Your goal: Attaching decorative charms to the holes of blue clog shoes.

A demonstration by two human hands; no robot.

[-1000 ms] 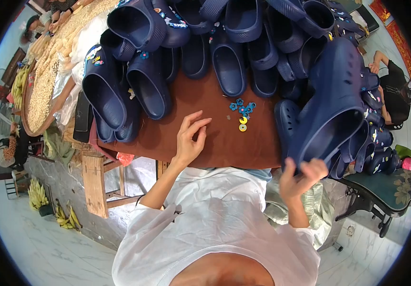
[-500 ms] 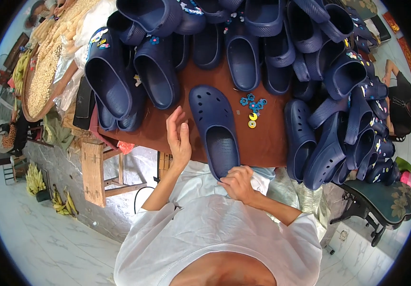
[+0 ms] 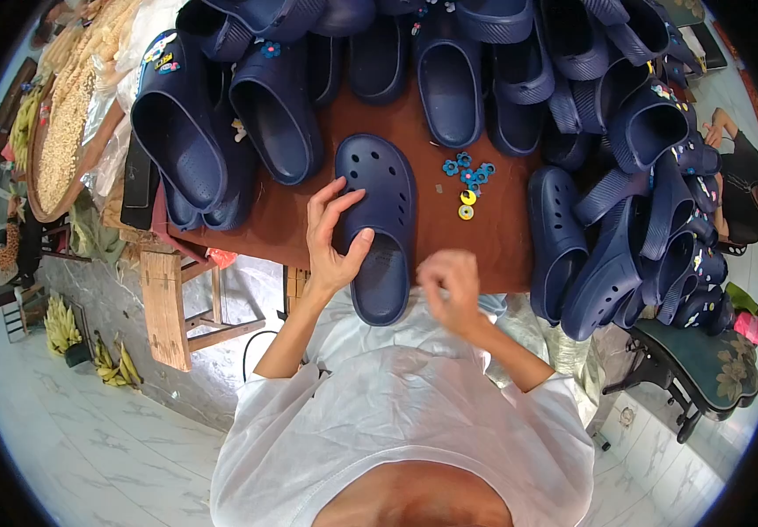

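Note:
A dark blue clog (image 3: pixel 377 189) with round holes in its upper lies on the brown cloth in front of me, toe pointing away and heel over the near edge. My left hand (image 3: pixel 337 241) grips it from the left, fingers on the upper and thumb at the edge of the foot opening. Right of the heel, apart from the clog, my right hand (image 3: pixel 451 285) is blurred by motion, so its fingers are hard to read. Small blue flower charms (image 3: pixel 468 169) lie on the cloth beyond it, with a yellow charm (image 3: pixel 467 197) and a pale round charm (image 3: pixel 466 212) below them.
Many dark blue clogs (image 3: pixel 449 92) crowd the far side of the brown cloth (image 3: pixel 506 237). More clogs (image 3: pixel 603 272) are piled along its right. A wooden stool (image 3: pixel 163 307) stands at left, below a round tray of pale kernels (image 3: pixel 62 158). A dark chair (image 3: pixel 704 369) is at lower right.
My left hand has come onto the clog and closed on its left side. My right hand has let go of the heel and moved right and up. The clog has turned more upright.

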